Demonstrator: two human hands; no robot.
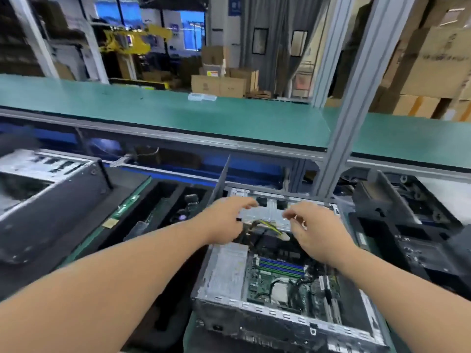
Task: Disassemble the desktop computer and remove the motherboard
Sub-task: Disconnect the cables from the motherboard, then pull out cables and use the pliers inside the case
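Yellow wires (267, 226) lie between the hands, running left to right. The left hand (224, 220) seems to grasp them; the right hand (313, 233) hovers, fingers curled, empty.

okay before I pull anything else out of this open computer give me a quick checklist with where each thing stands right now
1. Side cover off the computer case: ok.
2. Motherboard in sight: ok, not yet out of the case.
3. Yellow and black cable bundle unplugged: cannot tell.
4. Left hand free: cannot tell, its fingers are at the cables.
5. Right hand free: cannot tell, blurred.
6. Board screws out: cannot tell.
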